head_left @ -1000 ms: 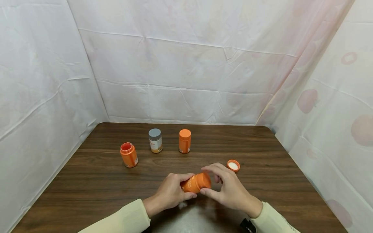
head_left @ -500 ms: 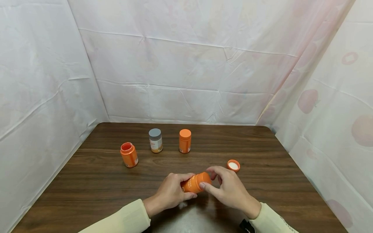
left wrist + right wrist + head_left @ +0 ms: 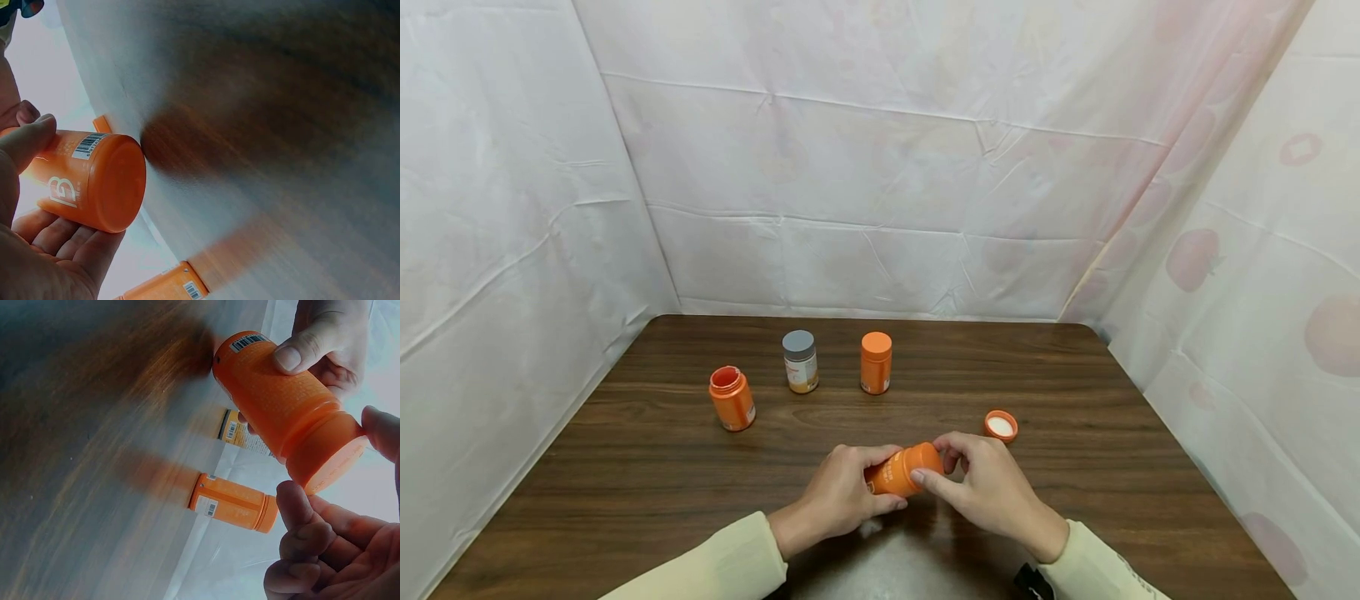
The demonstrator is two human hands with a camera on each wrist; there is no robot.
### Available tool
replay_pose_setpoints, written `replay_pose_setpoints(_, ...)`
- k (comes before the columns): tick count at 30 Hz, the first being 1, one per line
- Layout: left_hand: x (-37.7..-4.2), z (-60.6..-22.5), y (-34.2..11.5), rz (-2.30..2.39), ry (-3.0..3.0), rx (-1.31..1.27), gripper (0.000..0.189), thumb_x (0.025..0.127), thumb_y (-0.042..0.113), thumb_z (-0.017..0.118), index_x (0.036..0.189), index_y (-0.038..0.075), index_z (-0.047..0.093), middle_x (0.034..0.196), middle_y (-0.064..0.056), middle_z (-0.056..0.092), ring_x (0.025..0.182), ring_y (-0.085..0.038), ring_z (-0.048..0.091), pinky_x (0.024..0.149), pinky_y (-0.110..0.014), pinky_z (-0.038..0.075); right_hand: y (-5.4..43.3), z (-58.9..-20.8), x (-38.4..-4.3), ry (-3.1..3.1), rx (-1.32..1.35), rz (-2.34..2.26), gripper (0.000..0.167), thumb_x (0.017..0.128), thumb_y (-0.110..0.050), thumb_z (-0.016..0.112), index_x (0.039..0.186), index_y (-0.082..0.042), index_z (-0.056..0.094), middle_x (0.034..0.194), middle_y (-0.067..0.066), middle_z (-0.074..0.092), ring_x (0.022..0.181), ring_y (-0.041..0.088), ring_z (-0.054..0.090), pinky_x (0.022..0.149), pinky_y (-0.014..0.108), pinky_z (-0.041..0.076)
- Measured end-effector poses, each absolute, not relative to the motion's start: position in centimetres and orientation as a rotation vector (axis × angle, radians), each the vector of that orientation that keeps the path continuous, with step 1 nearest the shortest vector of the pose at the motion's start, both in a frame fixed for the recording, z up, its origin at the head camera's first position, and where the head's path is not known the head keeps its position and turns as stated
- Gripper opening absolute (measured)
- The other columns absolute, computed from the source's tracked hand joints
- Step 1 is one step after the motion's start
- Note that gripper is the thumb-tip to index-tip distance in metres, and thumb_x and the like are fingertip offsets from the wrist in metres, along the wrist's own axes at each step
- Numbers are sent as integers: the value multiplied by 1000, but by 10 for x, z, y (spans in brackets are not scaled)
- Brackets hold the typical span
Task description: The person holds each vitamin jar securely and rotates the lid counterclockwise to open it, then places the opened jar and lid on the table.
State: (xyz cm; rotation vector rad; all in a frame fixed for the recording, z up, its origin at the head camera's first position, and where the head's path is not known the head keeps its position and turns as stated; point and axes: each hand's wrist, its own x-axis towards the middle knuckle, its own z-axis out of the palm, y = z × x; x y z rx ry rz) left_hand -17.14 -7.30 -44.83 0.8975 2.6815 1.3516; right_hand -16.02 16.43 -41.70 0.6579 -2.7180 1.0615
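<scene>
Three upright jars (image 3: 801, 367) and an upturned cap (image 3: 1001, 427), brown table (image 3: 647, 475), white sheeting (image 3: 880, 175).

Left hand (image 3: 39, 270) grips an orange bottle (image 3: 94, 181).
It lies between thumb (image 3: 31, 139) and fingers (image 3: 55, 235); a second bottle (image 3: 164, 284) shows below the fingers.

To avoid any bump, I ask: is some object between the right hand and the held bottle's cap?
Nothing visible stands between them: the right hand pinches the cap at its rim, and the left hand holds the bottle.

The loose lid (image 3: 1001, 426) obstructs just beyond the right grip (image 3: 988, 492); rightward is free.
</scene>
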Motion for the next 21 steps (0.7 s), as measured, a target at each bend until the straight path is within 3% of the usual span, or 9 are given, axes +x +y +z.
replay_pose_setpoints(8, -171, -448, -74, 1348, 2682, 896, 48, 79, 20, 92, 123, 25, 73, 102, 14, 71, 84, -1, 64, 75, -23, 53, 165, -415, -161, -2710, 712, 1059, 34, 84, -47, 84, 105, -25, 71, 83, -14, 63, 59, 3, 46, 52, 22, 41)
replay_pose_setpoints(12, -171, -448, -73, 1342, 2689, 897, 47, 79, 21, 92, 122, 26, 73, 99, 15, 71, 81, -1, 63, 73, -23, 52, 167, -414, -160, -2703, 754, 1054, 38, 82, -44, 87, 110, -25, 70, 89, -16, 63, 63, 9, 50, 56, 22, 42)
replay_pose_setpoints(21, -170, -448, -74, 1324, 2716, 909, 47, 78, 22, 92, 121, 26, 73, 96, 15, 70, 78, -1, 62, 71, -23, 51, 170, -414, -162, -2624, 893, 1024, 51, 76, -23, 93, 121, -19, 69, 98, -17, 63, 70, 7, 49, 60, 22, 43)
